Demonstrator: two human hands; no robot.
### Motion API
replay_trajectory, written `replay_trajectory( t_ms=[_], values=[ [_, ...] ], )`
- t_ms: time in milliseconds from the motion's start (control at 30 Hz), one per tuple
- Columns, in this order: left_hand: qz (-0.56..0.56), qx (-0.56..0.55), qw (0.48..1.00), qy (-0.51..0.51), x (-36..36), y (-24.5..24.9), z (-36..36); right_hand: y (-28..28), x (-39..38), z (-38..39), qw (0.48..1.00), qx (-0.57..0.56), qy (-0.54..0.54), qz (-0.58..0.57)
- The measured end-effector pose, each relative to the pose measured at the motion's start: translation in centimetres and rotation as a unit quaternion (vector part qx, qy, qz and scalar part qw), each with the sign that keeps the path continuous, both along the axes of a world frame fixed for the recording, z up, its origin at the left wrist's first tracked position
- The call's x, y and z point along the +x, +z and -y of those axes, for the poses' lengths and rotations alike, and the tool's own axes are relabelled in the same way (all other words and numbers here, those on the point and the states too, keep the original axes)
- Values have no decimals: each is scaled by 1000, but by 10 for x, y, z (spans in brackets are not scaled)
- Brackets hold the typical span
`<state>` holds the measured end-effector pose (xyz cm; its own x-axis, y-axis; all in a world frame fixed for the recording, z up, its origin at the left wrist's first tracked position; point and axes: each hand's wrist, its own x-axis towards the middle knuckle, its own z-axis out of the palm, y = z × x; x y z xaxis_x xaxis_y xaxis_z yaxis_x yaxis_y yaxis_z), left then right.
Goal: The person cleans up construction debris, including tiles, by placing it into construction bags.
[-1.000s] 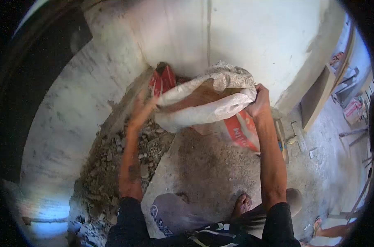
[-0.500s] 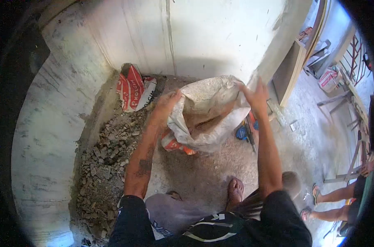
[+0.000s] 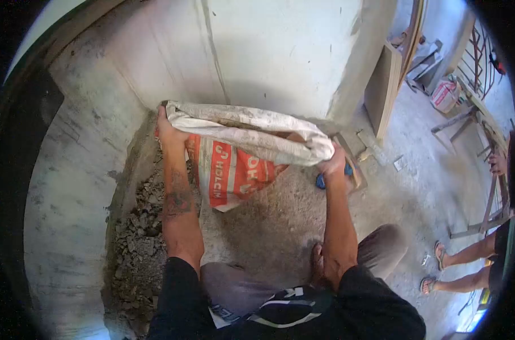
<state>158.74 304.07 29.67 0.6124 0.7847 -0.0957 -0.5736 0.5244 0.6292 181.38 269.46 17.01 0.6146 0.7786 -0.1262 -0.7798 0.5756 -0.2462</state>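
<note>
A white and red cement sack (image 3: 234, 170) printed HOLCIM hangs in front of me, its rolled-down white rim stretched wide into a narrow slot. At the rim's left end my left hand (image 3: 171, 131) is closed around the folded edge. The right end is gripped by my right hand (image 3: 332, 160), whose fingers are partly hidden behind the fabric. The inside of the sack is mostly out of sight. Behind my right hand, a blue tool (image 3: 321, 181) shows in part on the floor.
Broken rubble (image 3: 138, 243) lies along the left wall. A board (image 3: 382, 90) leans by the doorway, and a wooden sawhorse (image 3: 484, 209) stands at the right. Another person's legs (image 3: 467, 266) and hand (image 3: 498, 164) show at the right edge. A second sack (image 3: 445, 95) sits farther back.
My hands have moved apart, the left one going left, pulling the round sack mouth into a long slot. The printed red side now shows. The camera view has shifted slightly.
</note>
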Motion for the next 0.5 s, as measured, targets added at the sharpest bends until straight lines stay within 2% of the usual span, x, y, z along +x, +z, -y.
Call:
replay_trajectory(
  t_ms=[33,67,100,133,167,200,267,300,367,433,467,500],
  values=[
    [-11,-6,999,36,12,11,-3,3,-2,2,999,-1,6,33],
    [-27,-15,997,65,20,21,1,15,-7,3,1000,-4,27,14],
    [-87,26,992,91,15,33,15,30,-20,8,999,-11,36,-9],
    [-138,67,983,101,20,52,38,41,-34,16,969,-196,-117,99],
    [-121,63,989,61,39,76,67,47,-25,29,960,-207,-159,107],
    [-88,71,991,-72,43,100,91,46,-19,37,885,-366,-171,230],
    [-106,247,959,-92,40,91,89,48,-34,18,788,-498,-118,341],
    [-105,269,952,-98,46,90,95,74,-52,2,658,-480,-220,536],
    [-50,176,961,-208,73,87,111,95,-64,-39,504,-389,-298,711],
    [-28,139,945,-295,89,84,105,99,-64,-71,586,-421,-164,673],
    [-47,201,940,-272,96,77,89,97,-59,-78,610,-392,-147,673],
    [-50,201,945,-253,93,85,64,104,-55,-84,612,-378,-136,681]
  ],
)
